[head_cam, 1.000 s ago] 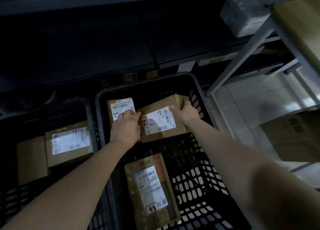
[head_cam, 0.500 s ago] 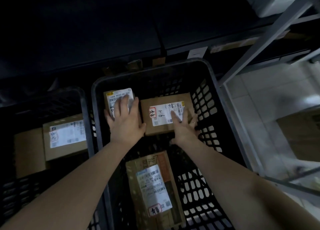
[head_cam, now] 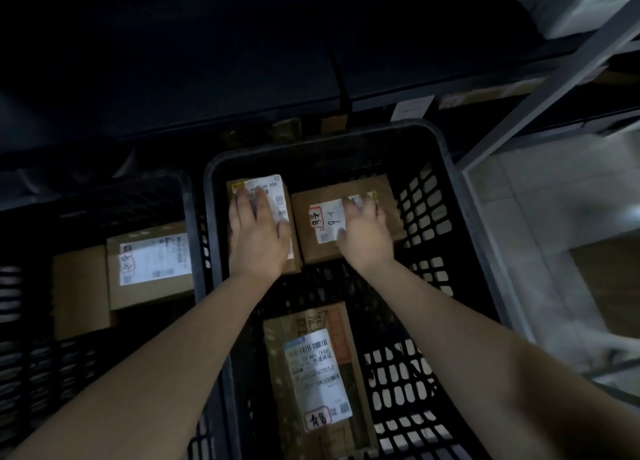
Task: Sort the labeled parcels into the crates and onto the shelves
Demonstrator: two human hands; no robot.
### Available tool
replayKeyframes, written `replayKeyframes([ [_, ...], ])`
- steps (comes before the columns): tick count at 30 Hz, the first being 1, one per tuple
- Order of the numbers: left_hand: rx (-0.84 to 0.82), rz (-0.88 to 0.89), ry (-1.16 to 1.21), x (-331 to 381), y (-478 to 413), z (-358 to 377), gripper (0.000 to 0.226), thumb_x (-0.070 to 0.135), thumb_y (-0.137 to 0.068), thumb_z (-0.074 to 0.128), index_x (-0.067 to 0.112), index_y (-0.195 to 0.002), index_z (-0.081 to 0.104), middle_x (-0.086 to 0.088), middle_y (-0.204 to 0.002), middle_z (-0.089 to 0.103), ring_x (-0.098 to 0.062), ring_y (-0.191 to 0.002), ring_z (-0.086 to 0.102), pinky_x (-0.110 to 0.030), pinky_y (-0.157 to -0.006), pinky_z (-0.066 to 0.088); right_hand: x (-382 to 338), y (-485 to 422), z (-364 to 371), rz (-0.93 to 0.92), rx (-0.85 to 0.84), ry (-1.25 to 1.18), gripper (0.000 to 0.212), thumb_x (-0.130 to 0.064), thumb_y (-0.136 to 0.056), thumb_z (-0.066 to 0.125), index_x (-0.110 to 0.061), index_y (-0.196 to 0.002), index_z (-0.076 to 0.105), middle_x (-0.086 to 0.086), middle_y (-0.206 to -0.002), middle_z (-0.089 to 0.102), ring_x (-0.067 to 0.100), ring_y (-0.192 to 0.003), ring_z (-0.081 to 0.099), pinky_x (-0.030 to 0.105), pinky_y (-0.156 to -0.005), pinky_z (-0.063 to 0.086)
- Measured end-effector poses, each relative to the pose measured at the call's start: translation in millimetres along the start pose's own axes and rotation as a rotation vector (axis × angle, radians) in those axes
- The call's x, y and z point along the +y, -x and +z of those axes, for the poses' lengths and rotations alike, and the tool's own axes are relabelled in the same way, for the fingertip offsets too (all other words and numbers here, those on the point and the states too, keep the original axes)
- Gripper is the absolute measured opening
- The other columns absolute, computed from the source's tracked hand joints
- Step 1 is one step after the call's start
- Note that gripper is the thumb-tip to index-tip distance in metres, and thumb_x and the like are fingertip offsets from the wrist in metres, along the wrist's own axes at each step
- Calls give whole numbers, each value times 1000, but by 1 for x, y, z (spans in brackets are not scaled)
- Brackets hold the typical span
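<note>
Resting flat on two parcels in the far end of a black slotted crate (head_cam: 311, 141), both hands lie palm down with fingers straight and nothing gripped. The left hand (head_cam: 258, 238) covers most of a small parcel (head_cam: 278, 191) whose white label shows past the fingertips. The right hand (head_cam: 369, 238) lies over a brown box (head_cam: 318, 248), its fingers across the far half of the white label and its thumb spread at the label's near edge; a handwritten mark and a red stamp show on the part of the label left of the hand. The two parcels sit side by side, touching or nearly so, the small one against the crate's left wall.

Nearer than the hands, between the forearms, a long parcel (head_cam: 317, 373) lies lengthwise in the same crate, label up, with a red stamp at its near end. Left of the left hand stands a second black crate (head_cam: 187, 224) holding a labelled box (head_cam: 152, 262) and, beside it, a plain brown box (head_cam: 79, 290). Beyond the hands runs a dark shelf (head_cam: 173, 61). Far right of the right hand, a grey metal upright (head_cam: 561, 75) slants across, a white wrapped bundle (head_cam: 568, 6) sits high up, and a cardboard box (head_cam: 613, 279) stands on the pale tiled floor (head_cam: 540, 238).
</note>
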State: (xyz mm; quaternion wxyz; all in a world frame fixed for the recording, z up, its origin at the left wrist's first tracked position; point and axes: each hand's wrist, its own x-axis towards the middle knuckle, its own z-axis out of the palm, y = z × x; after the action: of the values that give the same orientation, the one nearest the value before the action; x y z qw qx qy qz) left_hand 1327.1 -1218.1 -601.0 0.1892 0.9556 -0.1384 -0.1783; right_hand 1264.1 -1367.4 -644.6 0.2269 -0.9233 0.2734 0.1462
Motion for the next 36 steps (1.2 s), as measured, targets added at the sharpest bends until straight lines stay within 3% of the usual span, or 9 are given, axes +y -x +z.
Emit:
replayKeyframes([
  [6, -88, -81, 312, -12, 2, -11, 70, -6, -89, 45, 6, -151, 12, -16, -154, 14, -35, -137, 25, -49, -109, 35, -74, 7, -26, 78, -302, -616, 55, -50, -99, 39, -7, -125, 60, 13, -124, 61, 30, -115, 56, 37, -98, 45],
  [11, -216, -78, 277, -12, 7, -19, 74, -7, -91, 43, 7, -150, 1, -11, -159, 0, -25, -146, 4, -34, -119, 7, -95, 10, -13, 222, -326, -878, 76, -73, -56, 60, -23, -113, 61, 9, -121, 62, 26, -107, 61, 42, -94, 52],
  [14, -200, -60, 327, -15, 10, -18, 76, -5, -92, 43, 11, -151, -3, -9, -159, 1, -24, -144, 10, -38, -117, 21, -97, 27, -20, 214, -323, -1021, 48, -49, -81, 67, -21, -119, 57, 4, -114, 65, 18, -98, 63, 32, -82, 55],
  [18, -172, -46, 348, -17, 17, -14, 67, 4, -98, 37, 16, -152, -2, -2, -159, 1, -17, -143, 14, -18, -110, 20, -86, 39, -14, 162, -359, -1175, 61, -29, -94, 60, -27, -149, 32, -3, -127, 55, 10, -103, 56, 18, -75, 44],
  [20, -174, -27, 335, -20, 17, -12, 60, 6, -101, 33, 17, -152, 3, 0, -157, 6, -10, -139, 20, -11, -103, 23, -86, 37, -8, 133, -335, -1089, 55, -20, -97, 55, -31, -147, 35, -5, -124, 57, 6, -99, 57, 16, -75, 47],
  [24, -286, -34, 260, -16, 18, -20, 65, 3, -98, 40, 11, -151, 4, -9, -158, -10, -20, -146, -2, -30, -119, 11, -88, 25, -8, 75, -295, -667, 50, -26, -98, 50, -32, -145, 38, 6, -138, 53, 27, -131, 42, 40, -107, 38],
  [27, -233, 11, 276, -13, 26, -24, 62, 1, -96, 40, 11, -151, 12, -11, -158, -8, -23, -146, -5, -36, -119, 13, -83, 24, -11, 127, -237, -704, 47, -35, -99, 48, -20, -143, 42, 7, -139, 51, 27, -132, 43, 31, -103, 38],
  [31, -3, 486, 58, -10, 51, -23, 45, -3, -87, 50, 10, -130, 51, -14, -132, 40, -29, -124, 37, -39, -101, 41, -42, 42, 2, 362, -58, -664, 28, -26, -97, 48, -12, -117, 62, 15, -121, 62, 30, -108, 58, 37, -93, 49],
  [36, -434, 574, -102, -2, 72, 8, 25, 16, -95, 45, 12, -117, 55, -8, -113, 51, -25, -103, 54, -41, -84, 47, 14, 84, 33, 436, -301, -454, 27, -21, -95, 55, -8, -118, 62, 17, -123, 61, 30, -114, 56, 27, -91, 42],
])
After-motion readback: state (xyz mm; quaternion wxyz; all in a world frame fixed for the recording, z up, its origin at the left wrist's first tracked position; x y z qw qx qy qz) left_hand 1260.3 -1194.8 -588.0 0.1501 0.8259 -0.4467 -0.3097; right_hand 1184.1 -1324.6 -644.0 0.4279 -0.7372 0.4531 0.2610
